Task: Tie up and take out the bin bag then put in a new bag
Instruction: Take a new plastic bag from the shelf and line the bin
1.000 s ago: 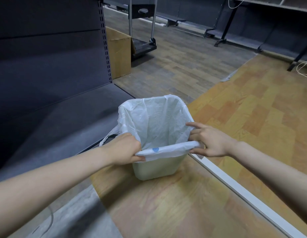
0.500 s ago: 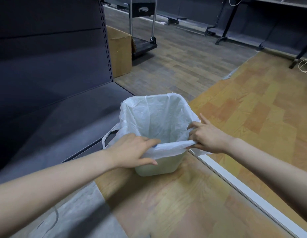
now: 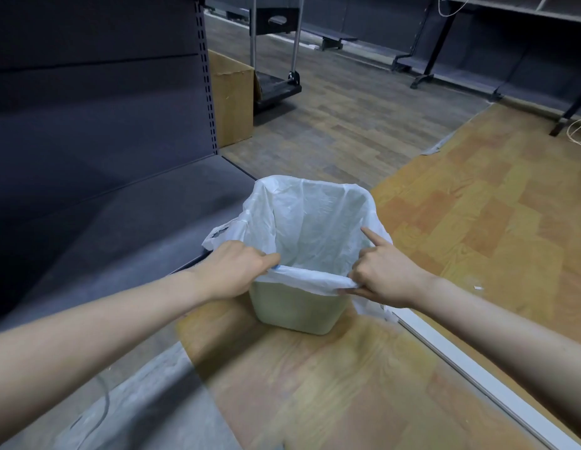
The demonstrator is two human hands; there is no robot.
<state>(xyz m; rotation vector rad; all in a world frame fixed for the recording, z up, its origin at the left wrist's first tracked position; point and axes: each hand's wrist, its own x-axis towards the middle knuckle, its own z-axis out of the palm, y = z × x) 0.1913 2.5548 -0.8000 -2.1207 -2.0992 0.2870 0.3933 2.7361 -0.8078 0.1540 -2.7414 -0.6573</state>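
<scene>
A small pale bin (image 3: 295, 310) stands on the wooden floor, lined with a white plastic bag (image 3: 315, 222) whose edge is folded over the rim. My left hand (image 3: 230, 271) grips the bag's folded edge at the near left corner. At the near right corner my right hand (image 3: 383, 274) pinches the same edge, with the index finger stretched out along the right rim. A bag handle loop sticks out on the left side. The inside of the bag looks empty.
A dark shelving unit (image 3: 104, 190) with a low base shelf runs along the left, right beside the bin. A cardboard box (image 3: 234, 99) and a platform trolley (image 3: 276, 86) stand behind. A white strip (image 3: 477, 378) crosses the floor at right. More dark shelves line the back.
Both hands slid along the near rim and regripped the bag's folded edge. My left hand closed from spread fingers; my right index finger now points along the right rim.
</scene>
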